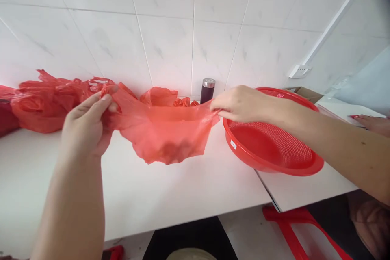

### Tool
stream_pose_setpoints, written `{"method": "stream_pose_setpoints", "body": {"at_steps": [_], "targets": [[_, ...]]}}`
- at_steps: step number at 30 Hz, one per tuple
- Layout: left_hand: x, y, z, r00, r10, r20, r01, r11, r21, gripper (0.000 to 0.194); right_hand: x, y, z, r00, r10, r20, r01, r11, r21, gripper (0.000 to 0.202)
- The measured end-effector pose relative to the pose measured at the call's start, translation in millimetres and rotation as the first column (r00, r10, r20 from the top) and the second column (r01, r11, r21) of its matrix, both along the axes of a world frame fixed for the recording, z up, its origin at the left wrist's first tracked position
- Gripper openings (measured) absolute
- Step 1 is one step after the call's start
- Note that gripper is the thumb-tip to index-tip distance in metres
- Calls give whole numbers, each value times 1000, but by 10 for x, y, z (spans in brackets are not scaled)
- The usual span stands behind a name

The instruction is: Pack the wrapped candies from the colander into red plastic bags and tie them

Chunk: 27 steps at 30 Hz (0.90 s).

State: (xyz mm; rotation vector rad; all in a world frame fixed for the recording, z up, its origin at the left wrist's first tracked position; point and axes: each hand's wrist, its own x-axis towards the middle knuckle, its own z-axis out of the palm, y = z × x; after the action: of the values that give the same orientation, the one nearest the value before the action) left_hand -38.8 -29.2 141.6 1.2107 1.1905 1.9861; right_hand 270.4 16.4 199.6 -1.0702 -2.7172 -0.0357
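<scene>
A thin red plastic bag [170, 130] hangs stretched between my two hands above the white table. My left hand [88, 118] pinches its left edge, thumb on top and fingers closed around the bunched plastic. At the opposite edge, my right hand [233, 103] grips the bag with its fingers pressed together. Several dark, roundish lumps show through the bottom of the bag; what they are I cannot make out. A red plastic basin with a perforated basket [292, 142] stands partly beneath my right forearm.
Crumpled red bags [45, 105] lie in a heap at the back left. A dark bottle with a silver lid [207, 89] stands against the tiled wall. Another person's hand [371, 122] rests at the far right, near a cardboard box [306, 94]. A red stool [292, 227] is below.
</scene>
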Motion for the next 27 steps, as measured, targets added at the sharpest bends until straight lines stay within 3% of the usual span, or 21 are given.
{"method": "stream_pose_setpoints", "body": {"at_steps": [3, 5, 9, 13, 17, 19, 21, 24, 27], "targets": [[-45, 59, 135, 996, -22, -83, 21, 1000, -10, 21, 65, 49, 89, 999, 47, -4, -46, 990, 130, 25], [-88, 95, 190, 995, -60, -79, 52, 994, -98, 26, 121, 90, 131, 996, 87, 36, -92, 974, 209, 22], [-171, 153, 233, 991, -128, -48, 120, 981, -154, 29, 230, 157, 135, 998, -1, 57, -14, 963, 270, 21], [-202, 187, 263, 991, -133, -28, 126, 975, -186, 26, 274, 153, 132, 987, -72, 141, 43, 979, 200, 22], [-177, 235, 294, 986, -165, -4, 161, 968, -191, 22, 206, 58, 253, 995, -96, 25, 96, 995, 8, 21], [-147, 264, 309, 964, -253, 86, 266, 943, -202, 24, 130, 10, 334, 993, -98, -63, 89, 988, -127, 22], [-99, 284, 331, 897, -411, 164, 439, 875, -205, 26, 22, -14, 399, 983, -77, -165, 39, 974, -224, 25], [24, 284, 385, 737, -672, 72, 658, 689, -303, 26, -210, -12, 438, 950, 22, -312, -117, 951, -288, 33], [200, 250, 439, 546, -831, -104, 691, 517, -505, 40, -522, -11, 408, 887, 156, -435, -291, 920, -262, 39]]}}
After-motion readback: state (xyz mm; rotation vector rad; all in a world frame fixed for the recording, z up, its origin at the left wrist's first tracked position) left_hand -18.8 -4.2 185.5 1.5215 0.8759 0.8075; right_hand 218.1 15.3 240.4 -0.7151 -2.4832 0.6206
